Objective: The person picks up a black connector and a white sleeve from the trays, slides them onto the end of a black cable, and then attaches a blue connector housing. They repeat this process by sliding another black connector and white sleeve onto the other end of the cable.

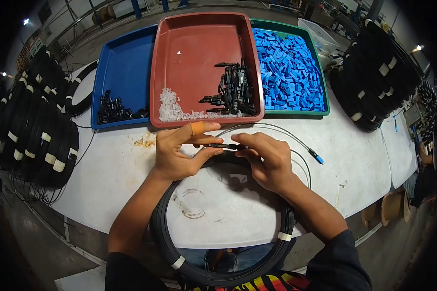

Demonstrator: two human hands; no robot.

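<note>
My left hand (176,154), with an orange wrap round one finger, pinches one end of a small black cable connector (224,146). My right hand (269,160) grips the connector's other end, its fingertips hiding part of it. Below both hands lies a coil of black cable (161,228) bound with white tape, partly on the table and partly over my lap. A loose cable end with a blue connector (317,158) rests on the table to the right of my right hand.
Beyond my hands stand a blue tray (124,58) with black parts, a red tray (194,43) with black connectors and clear pieces, and a green tray (296,114) full of blue pieces (289,70). Stacked cable coils flank the white table (344,160) at left (34,131) and right (374,77).
</note>
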